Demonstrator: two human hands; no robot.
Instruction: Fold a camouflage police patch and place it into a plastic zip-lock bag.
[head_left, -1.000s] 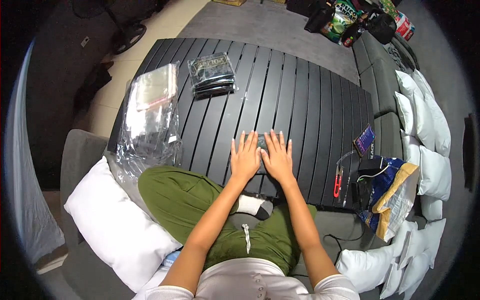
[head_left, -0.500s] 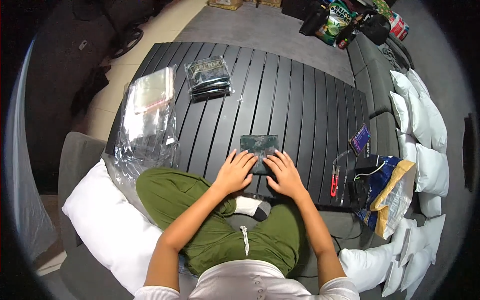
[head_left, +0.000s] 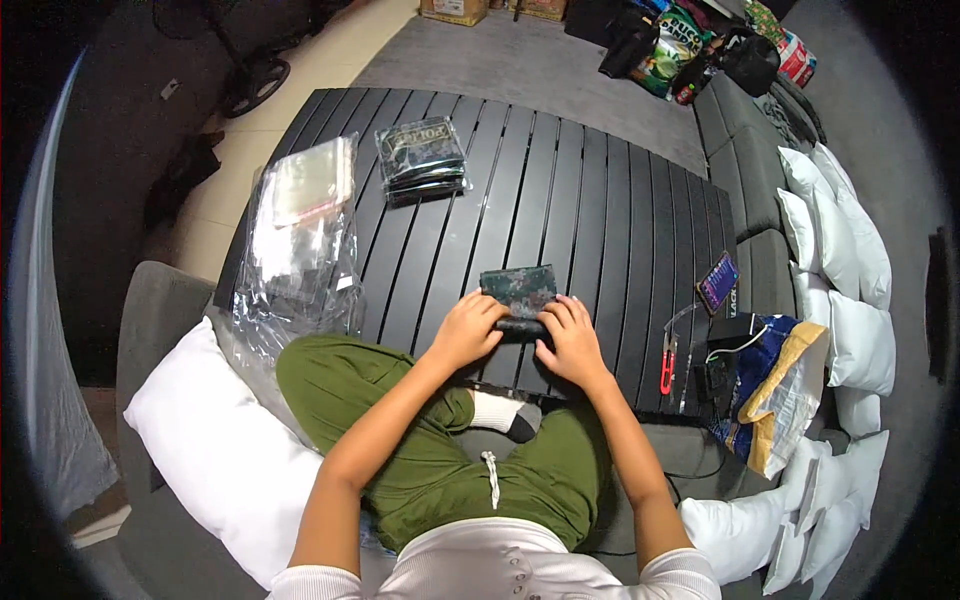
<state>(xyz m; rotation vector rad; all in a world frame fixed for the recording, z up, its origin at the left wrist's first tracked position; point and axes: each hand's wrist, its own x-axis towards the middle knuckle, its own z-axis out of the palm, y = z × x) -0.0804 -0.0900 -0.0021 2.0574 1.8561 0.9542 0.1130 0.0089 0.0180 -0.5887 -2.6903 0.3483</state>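
Observation:
A dark green camouflage cloth (head_left: 520, 287), folded into a rectangle, lies on the black slatted table (head_left: 630, 230) in front of me. My left hand (head_left: 467, 330) grips its near left corner with curled fingers. At the near right corner my right hand (head_left: 570, 338) holds it the same way. Between the two hands the near edge is lifted and bent over, showing a darker band. The undersides of the fingers and both thumb tips are partly hidden.
Camouflage pieces in clear packets (head_left: 420, 160) are stacked at the far left. Clear plastic sleeves (head_left: 300, 215) lie beside them. On the right are red thread snips (head_left: 667, 367), a phone (head_left: 718, 283) and a blue and tan bag (head_left: 775, 400). White pillows (head_left: 860, 345) line the sofa.
Both hands went from lying flat on the cloth to gripping its near edge. That edge is now raised and bent away from me.

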